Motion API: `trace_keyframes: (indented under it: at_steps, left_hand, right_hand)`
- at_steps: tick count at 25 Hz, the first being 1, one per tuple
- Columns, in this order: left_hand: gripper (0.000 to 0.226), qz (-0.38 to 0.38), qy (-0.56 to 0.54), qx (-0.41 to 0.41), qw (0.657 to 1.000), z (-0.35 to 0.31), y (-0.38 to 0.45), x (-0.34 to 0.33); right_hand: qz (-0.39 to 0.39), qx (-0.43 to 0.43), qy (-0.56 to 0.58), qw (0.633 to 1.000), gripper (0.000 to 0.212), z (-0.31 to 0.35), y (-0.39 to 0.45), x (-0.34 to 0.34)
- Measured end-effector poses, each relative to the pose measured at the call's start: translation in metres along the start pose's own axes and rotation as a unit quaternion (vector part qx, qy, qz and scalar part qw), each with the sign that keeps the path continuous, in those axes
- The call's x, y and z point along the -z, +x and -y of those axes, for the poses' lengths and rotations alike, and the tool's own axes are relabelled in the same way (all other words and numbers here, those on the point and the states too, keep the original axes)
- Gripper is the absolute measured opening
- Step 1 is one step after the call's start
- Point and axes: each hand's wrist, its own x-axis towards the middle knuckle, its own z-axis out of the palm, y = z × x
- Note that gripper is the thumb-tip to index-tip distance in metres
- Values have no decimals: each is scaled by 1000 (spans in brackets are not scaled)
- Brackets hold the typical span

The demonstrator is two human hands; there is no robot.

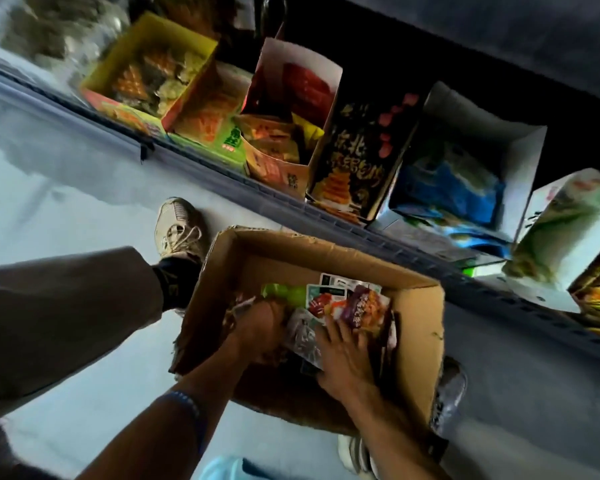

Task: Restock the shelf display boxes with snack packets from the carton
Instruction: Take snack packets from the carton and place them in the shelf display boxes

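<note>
Both our hands are in the carton (pixel 416 306): left hand (pixel 260 327) seemingly clutching packets, right hand (pixel 343 355) flat, purple packet (pixel 364 306) just beyond its fingertips.

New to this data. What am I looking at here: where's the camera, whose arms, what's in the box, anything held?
There is no robot: a person wears one wide-angle camera on the head, looking down at their own arms, so the view is tilted and blurred. Both hands reach into an open cardboard carton on the floor between the person's shoes. The left hand is curled down among the packets and seems to grip something, though blur hides what. The right hand lies with fingers spread on a purple snack packet; a green packet lies behind. Above runs a shelf of display boxes: a yellow box of mixed packets, a black box, a white box holding blue packets.
</note>
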Motion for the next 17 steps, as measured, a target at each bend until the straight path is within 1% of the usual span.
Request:
trace_keyframes:
  at_steps: [1,3,4,5,6,8,9,10,11,13,15,17]
  left_hand:
    - [38,-31,7,-27,999,0,10,-1]
    - [56,-51,26,-95,994,-6,33,-5]
    - [62,-39,36,-120,991,-17,39,-3]
    - [65,-31,32,-142,989,-27,50,-5]
    - [66,-24,26,-153,988,-36,57,-6]
    - [63,-4,1,-148,989,-49,67,-10]
    - [57,1,-9,-140,990,-51,73,-14]
    - [51,13,-12,-129,991,-54,74,-14]
    - [48,20,-13,-127,992,-54,76,-17]
    - [52,32,2,-141,989,-57,77,-19]
    - [46,49,17,-164,985,-62,75,-19]
    - [33,45,0,-143,989,-64,75,-19]
  right_hand:
    - [-3,-6,-37,999,90,2,3,-5]
    - [1,-25,-92,995,91,5,7,-13]
    - [-4,-29,-81,996,87,4,10,-13]
    - [-8,-28,-44,999,80,2,11,-11]
    - [-16,-34,3,999,68,-2,10,-7]
    - [-23,-40,72,996,38,-12,2,9]
    - [-18,-45,97,994,28,-21,-2,14]
    - [-18,-55,123,991,23,-29,-7,16]
    - [-19,-68,156,985,22,-36,-12,18]
    - [-41,-92,212,972,24,-47,-19,18]
    - [-44,-84,214,972,24,-49,-24,18]
    - [-50,-69,205,975,24,-46,-28,17]
